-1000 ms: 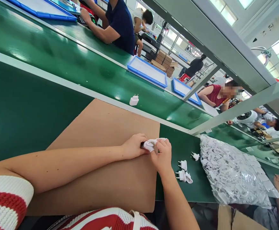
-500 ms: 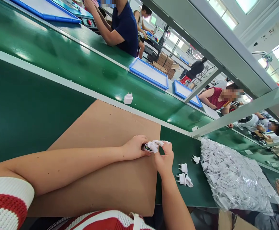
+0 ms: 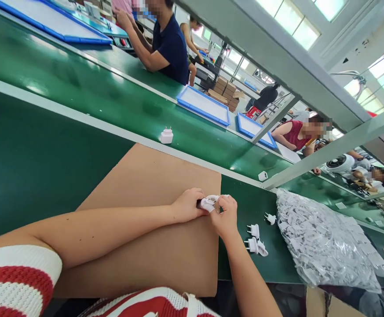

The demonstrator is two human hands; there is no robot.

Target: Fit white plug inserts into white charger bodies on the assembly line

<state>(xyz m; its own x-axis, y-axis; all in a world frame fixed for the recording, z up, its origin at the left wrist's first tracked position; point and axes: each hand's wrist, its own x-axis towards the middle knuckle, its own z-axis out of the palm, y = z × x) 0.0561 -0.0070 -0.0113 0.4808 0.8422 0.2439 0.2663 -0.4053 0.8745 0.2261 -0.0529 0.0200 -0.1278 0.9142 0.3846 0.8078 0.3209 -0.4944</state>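
L hand [image 3: 189, 206] & R hand [image 3: 226, 215] both pinch the white plug [image 3: 207, 204] btwn them, over the cardboard [image 3: 165, 255] nr its right edge, so prob. best to keep L steady, ease R in square & w/o forcing

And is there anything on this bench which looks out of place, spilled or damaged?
Nothing looks clearly spilled or damaged. Slightly untidy: four plug parts lie loose beside the bag, in no neat row. The white piece in the left hand and right hand is too hidden to judge.
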